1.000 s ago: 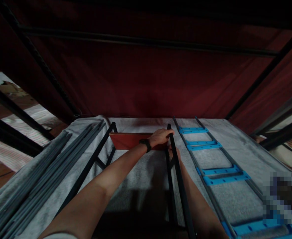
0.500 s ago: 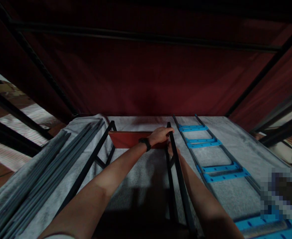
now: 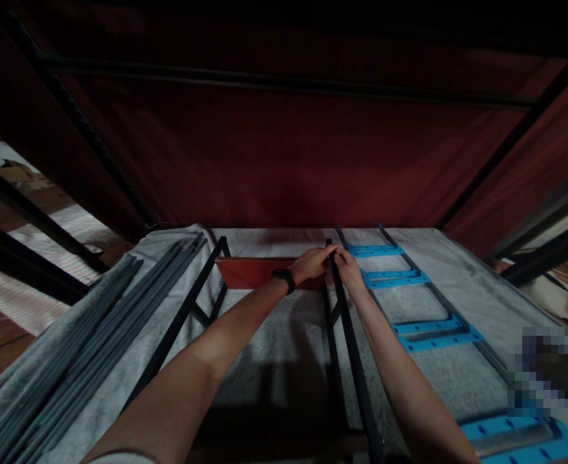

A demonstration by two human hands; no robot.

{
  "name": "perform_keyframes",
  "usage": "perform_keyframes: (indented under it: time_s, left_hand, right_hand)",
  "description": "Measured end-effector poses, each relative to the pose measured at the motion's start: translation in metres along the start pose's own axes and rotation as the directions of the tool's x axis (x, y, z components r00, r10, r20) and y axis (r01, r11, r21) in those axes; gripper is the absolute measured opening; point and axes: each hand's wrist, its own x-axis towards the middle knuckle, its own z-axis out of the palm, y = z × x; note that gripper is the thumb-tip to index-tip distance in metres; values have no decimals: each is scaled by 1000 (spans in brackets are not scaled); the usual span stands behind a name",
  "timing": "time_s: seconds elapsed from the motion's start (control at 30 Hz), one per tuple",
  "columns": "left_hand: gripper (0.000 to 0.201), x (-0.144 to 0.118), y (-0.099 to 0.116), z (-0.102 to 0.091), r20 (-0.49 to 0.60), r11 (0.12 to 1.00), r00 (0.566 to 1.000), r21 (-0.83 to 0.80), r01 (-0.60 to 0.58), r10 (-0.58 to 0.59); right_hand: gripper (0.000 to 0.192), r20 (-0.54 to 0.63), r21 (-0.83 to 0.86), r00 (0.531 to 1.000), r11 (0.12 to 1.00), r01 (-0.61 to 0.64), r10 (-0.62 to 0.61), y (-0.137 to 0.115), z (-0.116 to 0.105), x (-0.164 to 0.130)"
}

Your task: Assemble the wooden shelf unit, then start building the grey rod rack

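Note:
A black metal frame [image 3: 183,315] lies on a grey cloth, with two long rails running away from me. A red-brown board [image 3: 253,272] sits between the rails at their far end. My left hand [image 3: 314,263], with a dark watch on the wrist, rests on the board's right end and touches the right rail [image 3: 350,341]. My right hand [image 3: 349,268] grips the same rail near its far tip, right beside the left hand.
A bundle of grey rods [image 3: 85,341] lies on the left of the cloth [image 3: 274,335]. A second rail frame with blue plastic rungs [image 3: 433,328] lies to the right. Dark red fabric on black poles [image 3: 284,80] encloses the space above and behind.
My right hand has come up from below the right rail and now holds it near its tip, next to the left hand. The left hand has stayed in place.

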Motion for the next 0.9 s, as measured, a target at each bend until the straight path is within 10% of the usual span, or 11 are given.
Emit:
perform_keyframes:
  time_s: [0.17, 0.47, 0.63, 0.77, 0.9]
  left_hand:
    - [70, 2, -4, 0, -65, 999, 997, -25, -41, 39]
    - [69, -21, 26, -12, -17, 946, 994, 305, 107, -107]
    - [72, -69, 13, -55, 14, 891, 962, 380, 248, -274]
    - [66, -120, -16, -120, -122, 758, 868, 439, 482, -481]
    - [70, -169, -55, -178, -388, 574, 637, 279, 770, -666]
  right_hand:
    - [35, 175, -287, 948, 908, 307, -265, -18, 8, -6]
    - [27, 242, -287, 947, 917, 277, -211, -26, 0, -5]
    - [19, 210, -271, 967, 941, 202, -147, -25, 1, -5]
    - [19, 196, -240, 971, 954, 182, -136, -22, 2, -5]
    - [18, 177, -215, 977, 964, 158, -121, -21, 3, -4]
